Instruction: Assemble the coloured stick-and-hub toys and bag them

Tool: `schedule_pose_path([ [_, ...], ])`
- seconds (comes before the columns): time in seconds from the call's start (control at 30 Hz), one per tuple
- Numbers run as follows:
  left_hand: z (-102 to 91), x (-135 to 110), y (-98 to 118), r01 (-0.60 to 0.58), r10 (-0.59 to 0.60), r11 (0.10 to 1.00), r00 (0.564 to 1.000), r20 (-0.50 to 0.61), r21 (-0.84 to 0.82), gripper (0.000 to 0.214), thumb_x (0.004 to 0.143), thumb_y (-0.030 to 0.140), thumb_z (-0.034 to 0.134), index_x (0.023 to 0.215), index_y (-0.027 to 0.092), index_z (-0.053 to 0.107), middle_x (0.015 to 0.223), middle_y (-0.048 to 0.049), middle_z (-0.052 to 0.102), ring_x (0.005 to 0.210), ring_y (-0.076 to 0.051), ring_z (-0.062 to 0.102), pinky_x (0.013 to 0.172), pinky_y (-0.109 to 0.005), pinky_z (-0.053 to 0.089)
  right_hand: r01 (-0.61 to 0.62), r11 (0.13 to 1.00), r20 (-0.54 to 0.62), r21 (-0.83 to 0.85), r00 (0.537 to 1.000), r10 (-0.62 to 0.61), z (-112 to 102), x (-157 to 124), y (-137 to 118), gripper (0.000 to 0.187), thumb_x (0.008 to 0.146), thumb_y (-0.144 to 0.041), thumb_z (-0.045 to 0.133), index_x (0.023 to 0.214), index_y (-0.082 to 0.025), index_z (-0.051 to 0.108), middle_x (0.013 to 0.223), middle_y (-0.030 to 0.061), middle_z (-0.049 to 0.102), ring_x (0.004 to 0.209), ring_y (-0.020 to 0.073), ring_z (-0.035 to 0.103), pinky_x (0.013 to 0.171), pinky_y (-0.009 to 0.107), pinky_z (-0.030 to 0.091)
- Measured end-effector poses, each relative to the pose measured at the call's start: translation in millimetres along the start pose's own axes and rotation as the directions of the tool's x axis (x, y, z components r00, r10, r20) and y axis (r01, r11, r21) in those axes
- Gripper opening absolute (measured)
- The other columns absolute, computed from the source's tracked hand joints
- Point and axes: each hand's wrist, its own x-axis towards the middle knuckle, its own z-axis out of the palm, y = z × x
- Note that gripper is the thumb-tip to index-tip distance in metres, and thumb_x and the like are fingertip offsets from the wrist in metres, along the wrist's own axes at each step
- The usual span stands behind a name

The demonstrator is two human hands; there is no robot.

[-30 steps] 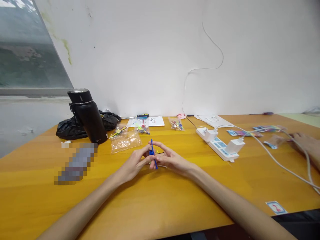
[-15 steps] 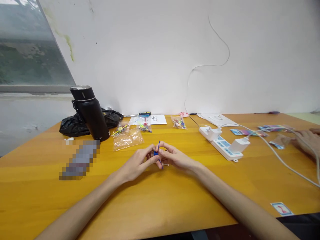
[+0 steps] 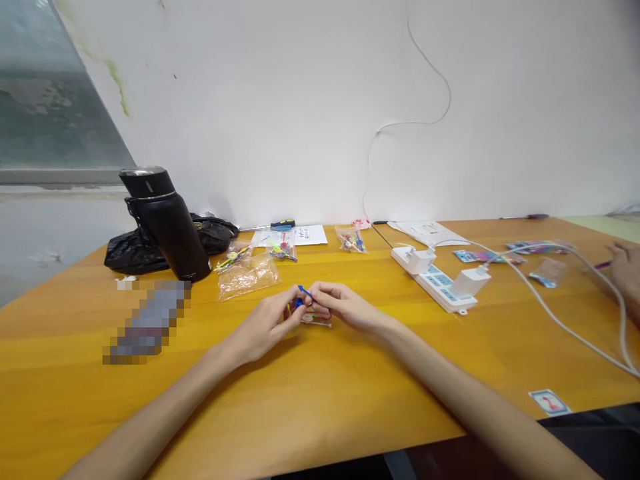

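Both my hands meet at the middle of the orange table (image 3: 320, 400), fingertips pinched together on a small blue plastic piece (image 3: 301, 295). My left hand (image 3: 267, 321) pinches it from the left. My right hand (image 3: 336, 305) closes on it from the right. Just under the fingers lie a few tiny parts (image 3: 315, 320), red and white, too small to name. A clear plastic bag (image 3: 246, 276) lies just beyond my left hand.
A black flask (image 3: 163, 223) stands back left before a black bag (image 3: 130, 250). Small bags of coloured parts (image 3: 351, 239) and papers (image 3: 295, 235) line the wall. A white power strip (image 3: 434, 283) with chargers and cables lies to the right. Another person's hand (image 3: 627, 267) rests at the right edge.
The blue piece, held upright between my fingers a second ago, has tipped over to a low slant. My hands stay together; the other person's hand has shifted toward the right edge.
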Motion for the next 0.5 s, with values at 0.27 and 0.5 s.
schedule_pose_path([
  [0.27,11.1,9,-27,0.2,-0.246,0.802,0.969,-0.007,-0.563,0.016,0.097,0.039,0.053,0.098,0.023,0.051,0.07,0.006,0.036,0.056,-0.011,0.031,0.052,-0.022,0.028,0.071,0.956,-0.249,-0.283,0.958,-0.145,2,-1,-4,0.03,0.095,-0.047,0.062,0.107,-0.02,0.059,0.081,-0.0001,0.062,0.072,0.0131,0.057,0.065,0.025,0.047],
  [0.5,7.0,11,-26,0.175,-0.225,0.856,0.973,-0.045,-0.487,0.033,0.097,0.051,0.054,0.087,0.02,0.052,0.067,0.0054,0.038,0.057,-0.01,0.032,0.053,-0.023,0.025,0.007,0.933,-0.245,-0.359,0.964,-0.101,1,-3,-2,0.031,0.096,-0.048,0.059,0.112,-0.021,0.061,0.086,0.0022,0.066,0.072,0.0148,0.061,0.063,0.025,0.048],
])
